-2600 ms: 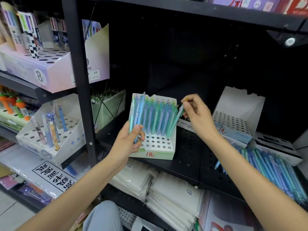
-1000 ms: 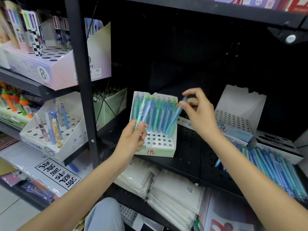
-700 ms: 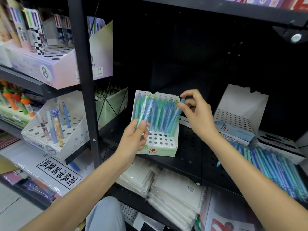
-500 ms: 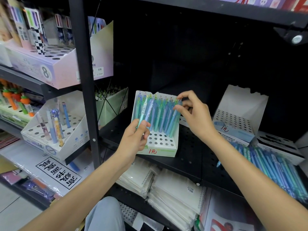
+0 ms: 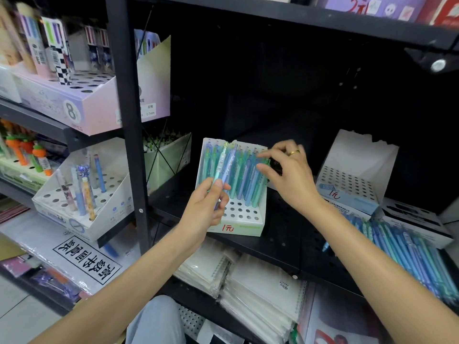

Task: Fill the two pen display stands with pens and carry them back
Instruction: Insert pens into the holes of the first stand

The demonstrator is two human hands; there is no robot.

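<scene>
Standing on the black perforated shelf (image 5: 280,234): white pen display stand (image 5: 244,216), price label "1元", rear rows filled with upright blue and green pens (image 5: 244,176), front holes open. Left hand (image 5: 205,209): fingers and thumb curled round a few spare pens (image 5: 224,167), held before the stand's left side. Right hand (image 5: 289,173): fingers relaxed and spread, holding nothing, fingertips at the tops of the rightmost pens. Second stand (image 5: 354,175), white, unfilled, well to the right. Loose pens (image 5: 407,254), heaped on the shelf below it. Neighbouring bay, left: white stand (image 5: 82,194) with a few assorted pens.
</scene>
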